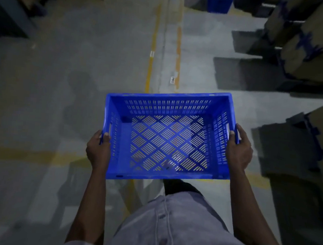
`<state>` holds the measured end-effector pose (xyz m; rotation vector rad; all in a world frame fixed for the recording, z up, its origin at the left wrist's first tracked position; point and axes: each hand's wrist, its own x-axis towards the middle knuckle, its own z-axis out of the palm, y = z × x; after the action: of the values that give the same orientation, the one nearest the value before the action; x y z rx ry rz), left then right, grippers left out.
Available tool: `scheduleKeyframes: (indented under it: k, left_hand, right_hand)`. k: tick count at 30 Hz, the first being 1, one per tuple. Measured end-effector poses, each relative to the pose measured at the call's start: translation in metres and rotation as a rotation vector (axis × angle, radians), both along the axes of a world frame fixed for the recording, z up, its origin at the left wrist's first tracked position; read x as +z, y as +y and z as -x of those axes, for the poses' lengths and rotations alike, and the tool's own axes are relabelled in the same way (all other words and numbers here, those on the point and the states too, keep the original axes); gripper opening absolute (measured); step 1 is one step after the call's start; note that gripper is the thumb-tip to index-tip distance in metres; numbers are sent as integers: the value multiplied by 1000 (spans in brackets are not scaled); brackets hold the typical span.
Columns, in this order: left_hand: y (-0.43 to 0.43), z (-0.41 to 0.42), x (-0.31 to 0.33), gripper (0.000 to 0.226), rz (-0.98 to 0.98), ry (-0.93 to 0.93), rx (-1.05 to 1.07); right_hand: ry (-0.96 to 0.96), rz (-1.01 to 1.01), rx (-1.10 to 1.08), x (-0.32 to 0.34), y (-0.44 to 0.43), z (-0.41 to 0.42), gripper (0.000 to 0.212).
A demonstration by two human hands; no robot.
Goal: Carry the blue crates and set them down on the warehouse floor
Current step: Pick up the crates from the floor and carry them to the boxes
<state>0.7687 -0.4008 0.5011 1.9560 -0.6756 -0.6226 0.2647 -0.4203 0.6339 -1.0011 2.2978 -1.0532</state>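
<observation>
Now two hands carry one empty blue crate (165,105) above the warehouse floor (64,77).
Both the left hand (98,148) and the right hand (239,148) have a tight grip on one short side each, thumbs over the rim, so the crate sits level, I think. One crate, two hands. It hangs in the air over yellow floor lines (151,64), with cardboard boxes (314,62) stacked off to the right.
</observation>
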Motion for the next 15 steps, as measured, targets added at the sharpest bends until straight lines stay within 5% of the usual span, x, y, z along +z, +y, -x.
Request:
scheduleKeyframes:
  k: [15]
  left_hand:
    - [-365,18,35,82,69,28,-30]
  right_hand:
    - [-42,-24,-28,7,-359,10,46]
